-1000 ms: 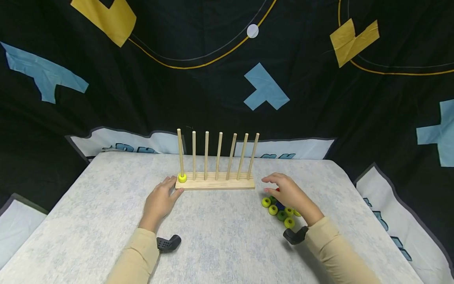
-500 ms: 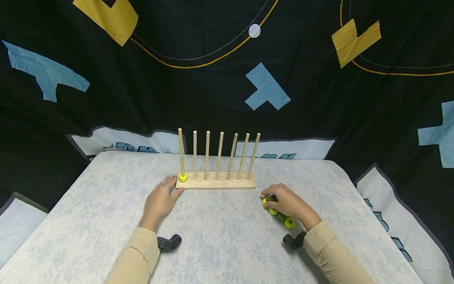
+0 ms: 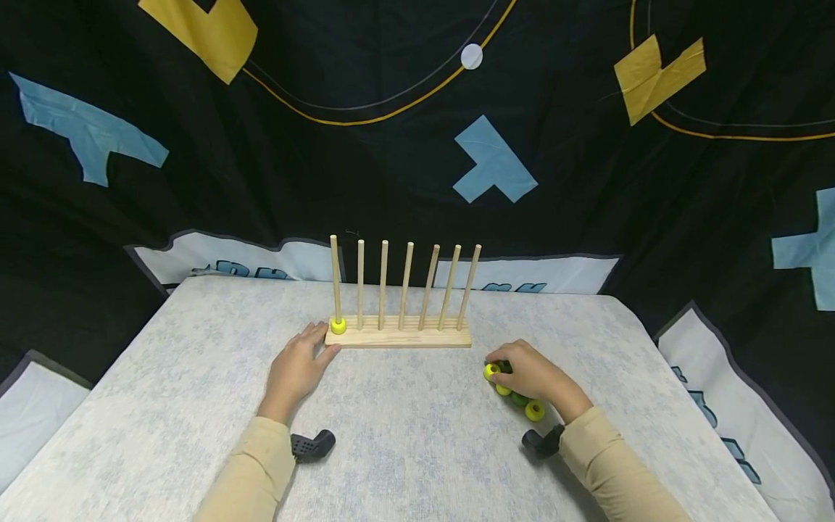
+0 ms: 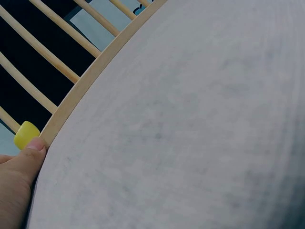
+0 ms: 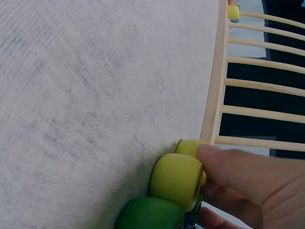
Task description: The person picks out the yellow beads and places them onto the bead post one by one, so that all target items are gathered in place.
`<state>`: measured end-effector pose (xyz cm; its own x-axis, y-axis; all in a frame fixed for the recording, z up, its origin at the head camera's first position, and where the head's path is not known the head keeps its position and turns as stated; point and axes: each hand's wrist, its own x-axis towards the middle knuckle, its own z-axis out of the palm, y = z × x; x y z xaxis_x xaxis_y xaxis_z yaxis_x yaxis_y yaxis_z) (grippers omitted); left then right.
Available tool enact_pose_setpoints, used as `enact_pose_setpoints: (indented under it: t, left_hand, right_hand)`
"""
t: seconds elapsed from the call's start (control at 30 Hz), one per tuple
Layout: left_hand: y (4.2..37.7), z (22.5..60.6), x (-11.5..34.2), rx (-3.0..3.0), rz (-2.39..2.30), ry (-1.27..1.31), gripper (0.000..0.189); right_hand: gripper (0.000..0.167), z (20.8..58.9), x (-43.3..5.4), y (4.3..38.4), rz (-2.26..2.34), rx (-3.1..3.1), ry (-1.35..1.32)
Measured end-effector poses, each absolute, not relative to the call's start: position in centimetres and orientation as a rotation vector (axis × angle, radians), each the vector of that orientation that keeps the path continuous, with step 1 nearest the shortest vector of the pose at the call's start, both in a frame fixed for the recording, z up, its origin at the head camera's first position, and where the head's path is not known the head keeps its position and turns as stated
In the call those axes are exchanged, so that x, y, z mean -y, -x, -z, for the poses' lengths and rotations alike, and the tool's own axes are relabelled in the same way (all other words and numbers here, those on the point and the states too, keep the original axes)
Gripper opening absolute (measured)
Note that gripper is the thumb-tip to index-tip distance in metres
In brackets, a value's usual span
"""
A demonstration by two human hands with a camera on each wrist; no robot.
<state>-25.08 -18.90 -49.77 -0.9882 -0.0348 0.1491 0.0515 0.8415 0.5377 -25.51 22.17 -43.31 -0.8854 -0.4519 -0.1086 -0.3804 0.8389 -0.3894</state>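
A wooden peg rack (image 3: 398,338) with several upright pegs stands toward the back of the table. One yellow bead (image 3: 338,326) sits at the foot of its leftmost peg. My left hand (image 3: 296,373) holds the rack's left end, the thumb at the front edge. To the right of the rack, my right hand (image 3: 535,377) pinches another yellow bead (image 3: 491,372) between thumb and fingers at the edge of a bead cluster. In the right wrist view, a nearer yellow bead (image 5: 175,179) and a green bead (image 5: 148,214) lie beside it. My hand hides part of the cluster.
The pale mottled table (image 3: 404,435) extends in front of the rack. Behind it hangs a black cloth (image 3: 365,174) with yellow and blue shapes. A yellow bead (image 3: 535,411) lies at the near end of the cluster, close to my right wrist camera (image 3: 543,442).
My right hand has come down onto the beads and closed its thumb and fingers on a yellow one. The left hand stays at the rack's end.
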Motion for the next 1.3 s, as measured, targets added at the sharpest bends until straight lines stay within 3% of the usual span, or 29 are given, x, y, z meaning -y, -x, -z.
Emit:
enact_pose_setpoints:
  t: [0.7,1.3]
  left_hand:
    - [25.0,49.8,18.9,2.867,0.846,0.007,0.064]
    - [25.0,49.7,18.8,2.865,0.856,-0.009,0.063]
  right_hand:
    - [0.032,44.5,-21.6,25.6,0.589,-2.864,0.654]
    - [0.036,43.9,-19.7,25.4,0.828,-2.901,0.811]
